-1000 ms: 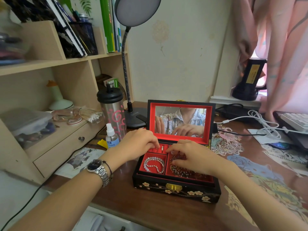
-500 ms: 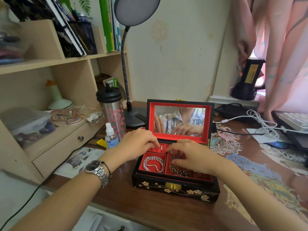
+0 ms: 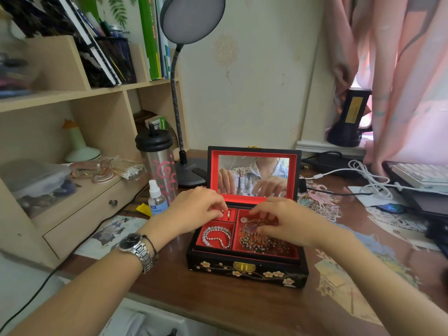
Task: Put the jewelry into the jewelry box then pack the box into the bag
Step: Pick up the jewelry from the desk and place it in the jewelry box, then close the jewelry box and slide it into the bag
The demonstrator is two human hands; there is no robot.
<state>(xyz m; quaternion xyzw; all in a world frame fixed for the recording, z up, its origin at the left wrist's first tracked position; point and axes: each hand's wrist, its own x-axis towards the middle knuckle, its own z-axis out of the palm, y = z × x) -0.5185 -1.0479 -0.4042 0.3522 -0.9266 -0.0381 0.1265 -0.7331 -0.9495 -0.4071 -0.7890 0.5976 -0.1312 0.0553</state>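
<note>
Jewelry box sits open on desk, lid still up. Right hand has lifted slightly, fingers spread over hair comb. Left hand keeps pinching ring at slots. Loading nearly done.

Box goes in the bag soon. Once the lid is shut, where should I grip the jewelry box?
Probably by its two short ends, one hand each side: the jewelry box is wide and low, the brass clasp sits mid-front, and the hinged mirror lid stands at the back.
</note>
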